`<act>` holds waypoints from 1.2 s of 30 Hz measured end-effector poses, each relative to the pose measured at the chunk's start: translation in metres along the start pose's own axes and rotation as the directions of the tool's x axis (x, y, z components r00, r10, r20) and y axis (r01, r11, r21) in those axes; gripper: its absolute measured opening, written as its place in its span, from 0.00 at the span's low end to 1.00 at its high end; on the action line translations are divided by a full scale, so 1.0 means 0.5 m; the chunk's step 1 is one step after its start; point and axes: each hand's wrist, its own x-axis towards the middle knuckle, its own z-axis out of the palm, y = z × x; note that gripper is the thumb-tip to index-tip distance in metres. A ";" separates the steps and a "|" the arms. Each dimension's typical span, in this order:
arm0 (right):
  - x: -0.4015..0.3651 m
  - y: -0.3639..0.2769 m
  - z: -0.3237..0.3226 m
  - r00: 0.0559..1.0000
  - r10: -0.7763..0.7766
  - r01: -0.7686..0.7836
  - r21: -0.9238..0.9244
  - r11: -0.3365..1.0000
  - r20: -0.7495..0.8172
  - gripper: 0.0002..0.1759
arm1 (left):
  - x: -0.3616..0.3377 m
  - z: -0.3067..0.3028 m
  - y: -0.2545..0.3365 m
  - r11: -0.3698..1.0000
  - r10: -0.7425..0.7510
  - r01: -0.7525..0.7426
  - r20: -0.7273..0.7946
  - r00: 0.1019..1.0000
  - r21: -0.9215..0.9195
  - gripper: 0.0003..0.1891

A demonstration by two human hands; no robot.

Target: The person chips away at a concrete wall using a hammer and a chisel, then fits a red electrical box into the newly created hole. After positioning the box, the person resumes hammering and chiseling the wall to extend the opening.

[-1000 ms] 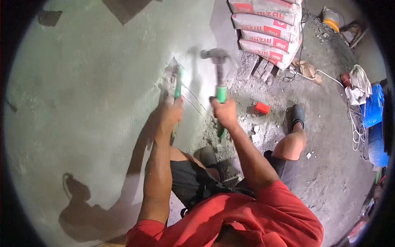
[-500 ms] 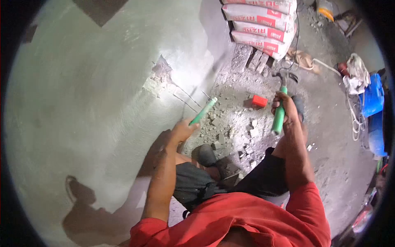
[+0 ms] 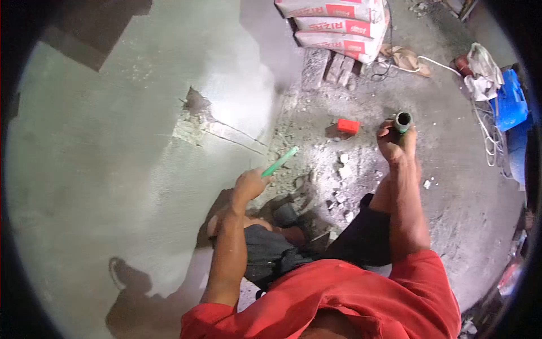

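My left hand (image 3: 249, 185) is closed around a green chisel (image 3: 280, 161), whose pale end points up and to the right; its other end is hidden by the hand. My right hand (image 3: 395, 141) grips a claw hammer (image 3: 403, 120) by its green handle. The hollow butt of that handle faces me, so the hammer's head is hidden. To the left of the chisel, the grey plastered wall (image 3: 130, 169) has a jagged chipped hole (image 3: 196, 103) with two grooves running from it. Between my hands, beyond the chisel, a red block-shaped object (image 3: 348, 126) rests on the floor.
Broken rubble (image 3: 344, 170) is strewn over the floor around my feet. Stacked cement bags (image 3: 336, 28) stand ahead on wooden pieces (image 3: 339, 69). A blue container (image 3: 510, 101), a whitish sack (image 3: 483, 73) and a pale cable (image 3: 489, 133) lie to the right.
The hammer has swung so its handle butt now faces me, and its head no longer shows. My left hand still holds the chisel. The view has shifted, moving the wall hole leftward.
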 end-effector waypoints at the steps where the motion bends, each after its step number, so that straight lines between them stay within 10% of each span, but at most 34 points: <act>1: 0.010 -0.005 -0.005 1.000 -0.017 0.018 0.042 0.999 -0.014 0.09 | -0.001 0.001 0.000 1.000 -0.002 0.002 -0.001 1.000 0.009 0.21; 27: 0.008 0.065 -0.017 0.985 0.107 -0.133 -0.202 0.970 -0.137 0.20 | -0.047 -0.037 0.004 0.987 0.018 -0.055 -0.233 0.972 -0.153 0.19; 33: 0.015 0.053 -0.030 0.987 0.134 -0.148 -0.164 0.975 -0.091 0.19 | -0.070 -0.078 0.024 0.872 0.017 -0.350 -0.692 0.721 -0.343 0.17; 36: 0.017 0.050 -0.033 0.991 0.102 -0.116 -0.170 0.979 -0.089 0.16 | -0.072 -0.076 0.008 0.736 -0.326 -0.319 -0.725 0.607 -0.598 0.22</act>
